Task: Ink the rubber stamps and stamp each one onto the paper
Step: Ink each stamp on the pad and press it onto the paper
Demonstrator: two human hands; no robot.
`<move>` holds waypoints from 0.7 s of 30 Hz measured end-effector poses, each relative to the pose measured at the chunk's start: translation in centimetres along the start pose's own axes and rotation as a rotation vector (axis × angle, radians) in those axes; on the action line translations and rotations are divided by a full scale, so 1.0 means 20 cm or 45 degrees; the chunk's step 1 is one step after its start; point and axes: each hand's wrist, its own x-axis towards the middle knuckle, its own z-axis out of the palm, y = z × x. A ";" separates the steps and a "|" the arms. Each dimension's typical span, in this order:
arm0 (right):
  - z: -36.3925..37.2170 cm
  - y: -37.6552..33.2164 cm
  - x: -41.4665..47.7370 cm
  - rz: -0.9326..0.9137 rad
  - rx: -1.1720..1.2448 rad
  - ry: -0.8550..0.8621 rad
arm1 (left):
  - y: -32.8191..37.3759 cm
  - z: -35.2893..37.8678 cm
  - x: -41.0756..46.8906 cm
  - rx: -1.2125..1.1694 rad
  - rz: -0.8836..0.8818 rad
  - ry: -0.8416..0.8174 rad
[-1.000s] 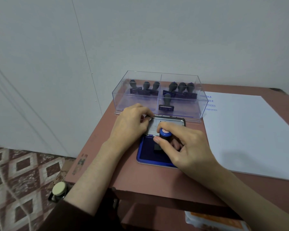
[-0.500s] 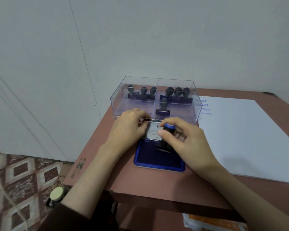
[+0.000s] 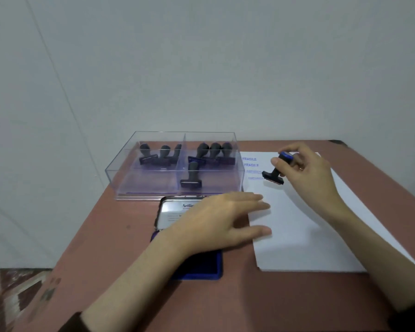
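Above the paper (image 3: 309, 236), right hand (image 3: 307, 171) pinches a stamp (image 3: 273, 179); left hand (image 3: 218, 219) lies flat, fingers straight, on its edge.

Reddish-brown table (image 3: 120, 236), white paper (image 3: 304, 231) with blue lettering at its far left. The ink pad (image 3: 201, 267) is deep blue — the stamp (image 3: 273, 176) over the paper black, blue-capped. The floor (image 3: 10, 288) shows brown-and-white diamonds.
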 end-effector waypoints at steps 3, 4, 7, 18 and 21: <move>0.01 0.03 0.02 -0.029 -0.099 -0.035 | -0.01 0.05 0.03 0.071 -0.019 -0.142; 0.02 0.04 0.03 -0.035 -0.111 -0.050 | -0.02 0.06 0.03 0.084 -0.030 -0.173; 0.04 0.06 0.04 -0.064 -0.161 -0.100 | -0.02 0.07 0.04 0.085 -0.031 -0.200; 0.10 0.09 0.06 -0.140 -0.190 -0.235 | -0.02 0.07 0.04 0.042 -0.012 -0.175; 0.11 0.09 0.06 -0.173 -0.210 -0.253 | -0.02 0.06 0.04 0.049 -0.012 -0.182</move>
